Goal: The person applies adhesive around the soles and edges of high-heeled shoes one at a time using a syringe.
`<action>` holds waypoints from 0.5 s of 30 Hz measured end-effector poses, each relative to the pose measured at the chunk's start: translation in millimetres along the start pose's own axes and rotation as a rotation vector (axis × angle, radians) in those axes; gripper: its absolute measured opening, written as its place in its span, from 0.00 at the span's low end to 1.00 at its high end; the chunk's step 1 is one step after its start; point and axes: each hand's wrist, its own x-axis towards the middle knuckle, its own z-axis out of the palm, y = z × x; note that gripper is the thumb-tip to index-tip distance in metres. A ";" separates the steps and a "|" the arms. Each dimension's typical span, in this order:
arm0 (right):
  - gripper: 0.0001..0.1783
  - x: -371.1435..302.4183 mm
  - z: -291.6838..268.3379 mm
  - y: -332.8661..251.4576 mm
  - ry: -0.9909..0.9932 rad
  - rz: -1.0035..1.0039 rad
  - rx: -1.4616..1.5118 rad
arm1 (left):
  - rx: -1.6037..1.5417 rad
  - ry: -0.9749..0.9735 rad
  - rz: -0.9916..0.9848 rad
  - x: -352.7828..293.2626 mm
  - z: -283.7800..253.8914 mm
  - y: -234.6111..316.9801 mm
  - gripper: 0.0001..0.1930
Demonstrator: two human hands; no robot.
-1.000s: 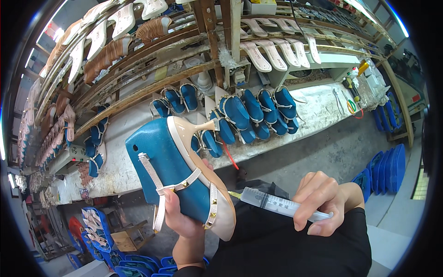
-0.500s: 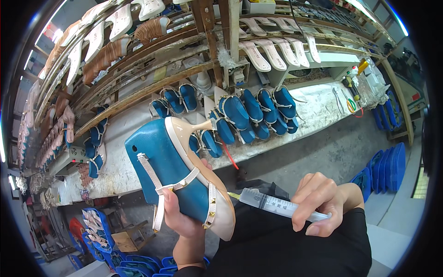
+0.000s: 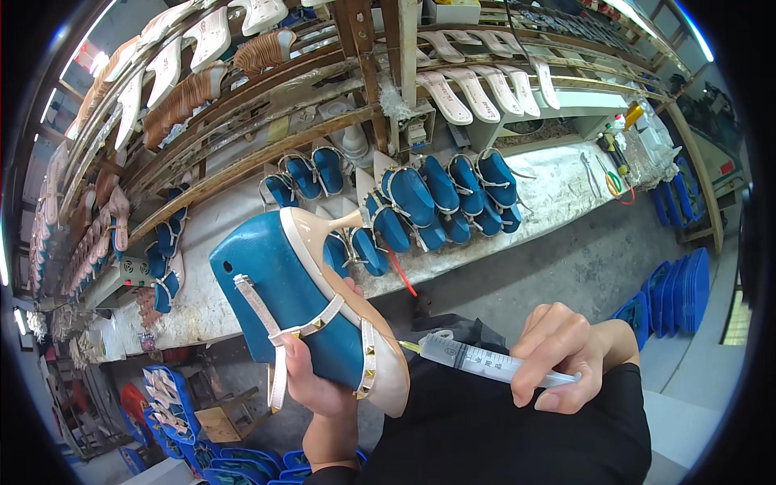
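A pale studded high-heeled sandal (image 3: 373, 356) on a blue shoe last (image 3: 271, 263) is gripped by my left hand (image 3: 317, 381), its thumb over the strap and other fingers mostly hidden behind. The heel points up and to the right, the toe down toward me. My right hand (image 3: 556, 356) is closed round a clear plastic syringe (image 3: 465, 360), with the plunger end near its thumb. The syringe's yellowish tip meets or nearly meets the sole edge close to the toe; I cannot tell whether it touches.
Several sandals on blue lasts (image 3: 412, 198) stand on the long white workbench (image 3: 558, 182). Wooden racks (image 3: 283, 133) above hold pale insoles (image 3: 449, 97). Scissors (image 3: 616, 184) lie at the bench's right end. Blue trays (image 3: 679, 295) stand stacked on the right-hand floor.
My left hand has tilted the sandal and last slightly, the last's upper end shifting left. The syringe tip stays at the sole edge, and my right hand has barely moved.
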 end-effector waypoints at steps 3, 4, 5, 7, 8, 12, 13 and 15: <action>0.12 0.1 2.6 -0.5 0.009 -0.009 0.007 | -0.044 -0.068 0.032 0.0 -3.2 0.9 0.42; 0.12 0.2 2.6 -0.8 0.002 -0.005 0.009 | 0.004 -0.046 0.065 0.4 -3.2 1.3 0.42; 0.12 0.2 2.3 -1.6 0.001 -0.005 0.009 | 0.053 -0.024 0.099 0.9 -3.0 1.7 0.42; 0.10 -0.4 1.9 -3.5 -0.015 0.039 0.022 | 0.055 -0.008 0.113 1.6 -2.0 2.1 0.42; 0.10 -0.5 1.9 -3.5 -0.016 0.040 0.021 | 0.058 0.008 0.127 1.9 -1.6 2.0 0.42; 0.10 0.1 2.5 -3.0 -0.030 0.033 0.031 | -0.002 0.063 0.140 2.5 -0.7 1.5 0.42; 0.10 0.4 2.9 -3.0 -0.028 0.027 0.033 | -0.022 0.070 0.147 2.7 0.3 2.3 0.42; 0.10 0.9 3.4 -2.3 -0.033 0.026 0.035 | -0.042 0.079 0.154 3.3 0.2 2.9 0.42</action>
